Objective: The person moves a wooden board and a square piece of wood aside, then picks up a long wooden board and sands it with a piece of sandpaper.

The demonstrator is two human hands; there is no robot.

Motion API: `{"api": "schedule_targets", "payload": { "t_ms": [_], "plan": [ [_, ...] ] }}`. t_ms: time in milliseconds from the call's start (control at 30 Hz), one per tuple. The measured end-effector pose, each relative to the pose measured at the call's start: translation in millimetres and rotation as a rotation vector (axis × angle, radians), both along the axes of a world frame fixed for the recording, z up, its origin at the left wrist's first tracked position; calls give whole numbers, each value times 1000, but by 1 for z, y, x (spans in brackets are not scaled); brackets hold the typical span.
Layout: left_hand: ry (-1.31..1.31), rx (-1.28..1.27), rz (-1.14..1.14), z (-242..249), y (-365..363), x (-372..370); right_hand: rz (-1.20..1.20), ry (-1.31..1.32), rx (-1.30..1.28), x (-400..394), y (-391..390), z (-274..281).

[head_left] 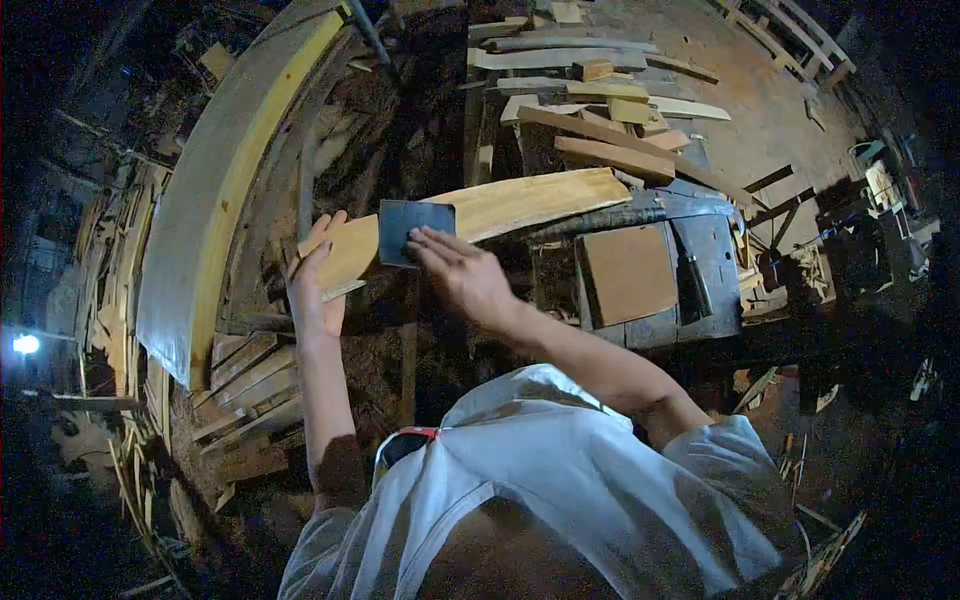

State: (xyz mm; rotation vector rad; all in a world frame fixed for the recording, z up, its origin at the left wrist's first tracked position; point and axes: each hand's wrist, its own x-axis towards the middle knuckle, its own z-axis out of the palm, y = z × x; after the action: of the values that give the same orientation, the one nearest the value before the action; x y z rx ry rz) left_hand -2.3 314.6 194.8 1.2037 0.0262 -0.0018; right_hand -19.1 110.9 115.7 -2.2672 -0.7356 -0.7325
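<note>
A long, curved pale wooden piece [535, 203] lies across the middle of the head view, its rounded left end toward me. Around that end my left hand [318, 265] is wrapped, gripping it. My right hand [462, 275] presses a dark, square sheet [403, 222] flat on the wood, a little right of my left hand. The fingers of my right hand are together on the sheet's lower right part; the sheet hides the wood beneath it.
A workbench [712, 262] at the right bears a square brown board [630, 272] and a dark-handled tool [696, 285]. Wood offcuts [612, 152] are piled behind. At the left stands a large curved panel [215, 185]; wooden strips [250, 385] lie below.
</note>
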Motion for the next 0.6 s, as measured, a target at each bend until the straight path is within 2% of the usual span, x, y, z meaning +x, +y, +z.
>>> {"api": "schedule_targets", "payload": {
  "t_ms": [67,100,133,267,300,333,400,467,500,533,600],
  "plan": [
    [-5,89,-8,1,1,-1,-8,-32,11,2,-27,-10],
    [24,88,1,0,2,-3,-34,370,298,5,-37,-14],
    [47,84,13,0,3,-5,-110,182,64,8,-58,-17],
    [81,37,50,-6,3,-11,-164,114,93,14,-54,-44],
    [64,47,47,-7,3,-9,-76,398,441,3,-32,-37],
    [56,59,45,-8,3,-10,36,262,365,-7,-21,-32],
    [71,65,38,-1,0,-12,-38,20,-37,-19,-13,-3],
    [82,70,33,2,0,-11,-28,50,16,-7,-30,-13],
    [75,67,24,1,1,-12,-140,168,58,12,-34,-40],
    [64,63,17,0,2,-13,35,648,676,24,-44,-44],
    [67,49,29,-4,3,-15,-284,-98,82,46,-55,-48]
  ]
}}
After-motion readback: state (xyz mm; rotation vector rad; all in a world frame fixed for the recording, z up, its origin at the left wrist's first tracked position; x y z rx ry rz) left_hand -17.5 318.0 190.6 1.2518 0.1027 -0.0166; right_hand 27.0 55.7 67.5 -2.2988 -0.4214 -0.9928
